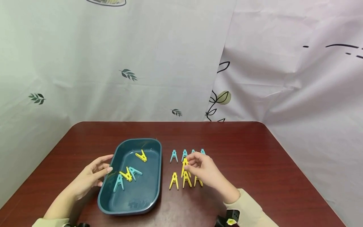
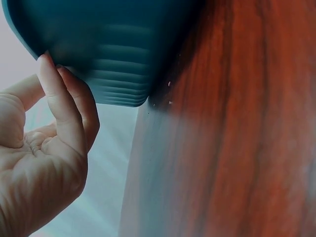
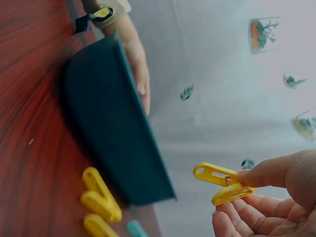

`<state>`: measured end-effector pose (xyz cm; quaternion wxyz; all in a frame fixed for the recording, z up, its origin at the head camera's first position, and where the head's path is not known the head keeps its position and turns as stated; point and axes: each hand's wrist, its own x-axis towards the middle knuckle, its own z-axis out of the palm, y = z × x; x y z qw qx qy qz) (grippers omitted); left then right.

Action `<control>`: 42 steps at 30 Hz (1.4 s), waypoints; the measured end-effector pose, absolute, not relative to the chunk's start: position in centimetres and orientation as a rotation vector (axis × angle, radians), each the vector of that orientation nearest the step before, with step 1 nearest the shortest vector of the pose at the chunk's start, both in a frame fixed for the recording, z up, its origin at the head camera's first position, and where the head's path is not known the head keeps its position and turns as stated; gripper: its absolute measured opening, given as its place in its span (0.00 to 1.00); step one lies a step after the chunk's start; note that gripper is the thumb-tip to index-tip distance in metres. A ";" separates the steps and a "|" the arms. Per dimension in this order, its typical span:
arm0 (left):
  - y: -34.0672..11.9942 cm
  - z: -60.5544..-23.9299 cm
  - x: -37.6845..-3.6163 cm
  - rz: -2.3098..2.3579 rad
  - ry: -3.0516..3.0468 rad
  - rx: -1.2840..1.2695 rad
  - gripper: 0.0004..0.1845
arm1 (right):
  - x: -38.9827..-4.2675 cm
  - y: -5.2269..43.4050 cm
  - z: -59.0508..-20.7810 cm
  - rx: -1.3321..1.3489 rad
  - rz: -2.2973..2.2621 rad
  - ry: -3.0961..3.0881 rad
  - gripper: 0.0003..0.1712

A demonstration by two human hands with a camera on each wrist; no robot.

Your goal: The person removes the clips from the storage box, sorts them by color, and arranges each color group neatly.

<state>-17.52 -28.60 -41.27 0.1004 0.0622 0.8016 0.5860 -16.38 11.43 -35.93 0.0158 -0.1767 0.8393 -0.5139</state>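
My left hand holds the left rim of a dark blue rectangular tub, thumb at the rim and fingers against the outer wall. Inside lie two yellow clothespins and two light blue clothespins. To the tub's right, my right hand pinches a yellow clothespin between thumb and fingers, above the table. Below that hand stretches a row of yellow clothespins. Behind it is a row of several light blue clothespins, partly hidden by the fingers.
Everything stands on a reddish-brown wooden table with rounded far corners. A pale cloth with leaf prints hangs behind it. Dark devices are strapped at both wrists, over light sleeves.
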 end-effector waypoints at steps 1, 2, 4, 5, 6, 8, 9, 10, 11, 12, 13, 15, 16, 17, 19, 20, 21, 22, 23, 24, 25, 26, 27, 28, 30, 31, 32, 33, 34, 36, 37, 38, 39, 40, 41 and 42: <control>-28.6 -41.3 -17.5 1.734 2.370 0.187 0.29 | -16.5 11.8 -36.1 -0.539 -1.599 2.607 0.13; -28.5 -41.3 -17.6 1.735 2.371 0.189 0.29 | -16.5 12.2 -36.3 -0.524 -1.599 2.601 0.13; -28.5 -41.3 -17.6 1.736 2.372 0.192 0.30 | -16.7 13.0 -36.9 -0.493 -1.608 2.583 0.13; -28.5 -41.3 -17.6 1.735 2.373 0.191 0.30 | -16.8 13.3 -37.1 -0.479 -1.618 2.575 0.13; -28.5 -41.3 -17.6 1.735 2.374 0.188 0.30 | -16.8 13.6 -37.4 -0.464 -1.625 2.565 0.14; -28.5 -41.3 -17.6 1.734 2.376 0.179 0.30 | -17.0 14.2 -37.9 -0.438 -1.637 2.553 0.14; -28.5 -41.3 -17.6 1.733 2.377 0.176 0.30 | -17.1 14.4 -38.1 -0.431 -1.647 2.546 0.14; -28.5 -41.3 -17.6 1.733 2.378 0.172 0.30 | -17.1 14.6 -38.3 -0.423 -1.653 2.538 0.14; -28.5 -41.3 -17.6 1.731 2.378 0.165 0.30 | -17.2 14.8 -38.5 -0.416 -1.657 2.533 0.14; -28.5 -41.3 -17.5 1.729 2.378 0.159 0.30 | -17.2 15.0 -38.7 -0.409 -1.661 2.525 0.15; -28.5 -41.2 -17.5 1.725 2.381 0.155 0.31 | -17.3 15.2 -38.8 -0.402 -1.663 2.520 0.15; -28.5 -41.2 -17.5 1.718 2.385 0.148 0.31 | -17.3 15.5 -39.1 -0.386 -1.661 2.507 0.15; -28.5 -41.2 -17.5 1.717 2.385 0.144 0.31 | -17.3 15.7 -39.2 -0.377 -1.654 2.504 0.15; -28.5 -41.1 -17.5 1.714 2.387 0.142 0.31 | -17.4 15.9 -39.3 -0.361 -1.648 2.503 0.14; -28.5 -41.1 -17.5 1.716 2.387 0.142 0.31 | -17.4 16.2 -39.6 -0.336 -1.631 2.503 0.14; -28.5 -41.1 -17.5 1.719 2.385 0.142 0.31 | -17.4 16.3 -39.7 -0.322 -1.625 2.505 0.14; -28.5 -41.2 -17.4 1.722 2.383 0.142 0.30 | -17.4 16.5 -39.8 -0.308 -1.620 2.506 0.14; -28.4 -41.2 -17.4 1.725 2.380 0.143 0.30 | -17.5 16.7 -39.9 -0.296 -1.615 2.507 0.14; -28.4 -41.2 -17.4 1.728 2.379 0.146 0.30 | -17.5 16.8 -40.0 -0.283 -1.613 2.504 0.14; -28.4 -41.2 -17.4 1.733 2.374 0.146 0.30 | -17.5 17.0 -40.1 -0.271 -1.612 2.500 0.15; -28.4 -41.2 -17.4 1.739 2.370 0.150 0.29 | -17.5 17.1 -40.1 -0.260 -1.608 2.498 0.15; -28.4 -41.2 -17.4 1.744 2.367 0.152 0.29 | -17.5 17.3 -40.2 -0.242 -1.602 2.496 0.15; -28.4 -41.2 -17.4 1.748 2.365 0.156 0.29 | -17.5 17.4 -40.2 -0.230 -1.597 2.492 0.15; -28.4 -41.2 -17.4 1.751 2.363 0.158 0.29 | -17.6 17.5 -40.3 -0.220 -1.589 2.489 0.14; -28.4 -41.3 -17.4 1.755 2.360 0.158 0.29 | -17.7 17.8 -40.5 -0.192 -1.576 2.484 0.14; -28.4 -41.3 -17.4 1.755 2.363 0.159 0.29 | -17.7 17.9 -40.6 -0.183 -1.570 2.480 0.14; -28.5 -41.3 -17.4 1.754 2.363 0.155 0.29 | -17.8 18.1 -40.8 -0.176 -1.566 2.477 0.14; -28.5 -41.3 -17.4 1.754 2.365 0.153 0.30 | -17.9 18.2 -40.8 -0.172 -1.567 2.469 0.14; -28.5 -41.3 -17.4 1.754 2.365 0.150 0.30 | -18.0 18.3 -41.0 -0.168 -1.565 2.463 0.14; -28.5 -41.3 -17.4 1.755 2.362 0.147 0.29 | -18.0 18.6 -41.1 -0.162 -1.566 2.445 0.15; -28.5 -41.3 -17.4 1.755 2.360 0.146 0.29 | -18.1 18.7 -41.2 -0.161 -1.565 2.437 0.15; -28.5 -41.3 -17.4 1.757 2.357 0.146 0.29 | -18.1 18.8 -41.2 -0.163 -1.563 2.429 0.16; -28.5 -41.3 -17.4 1.759 2.355 0.146 0.29 | -18.1 18.9 -41.3 -0.165 -1.561 2.422 0.16; -28.5 -41.3 -17.4 1.760 2.354 0.148 0.29 | -18.1 18.9 -41.3 -0.168 -1.554 2.421 0.16; -28.5 -41.3 -17.4 1.760 2.353 0.148 0.28 | -18.1 19.0 -41.3 -0.171 -1.550 2.419 0.17; -28.5 -41.3 -17.4 1.760 2.354 0.149 0.28 | -18.2 19.0 -41.3 -0.175 -1.546 2.420 0.17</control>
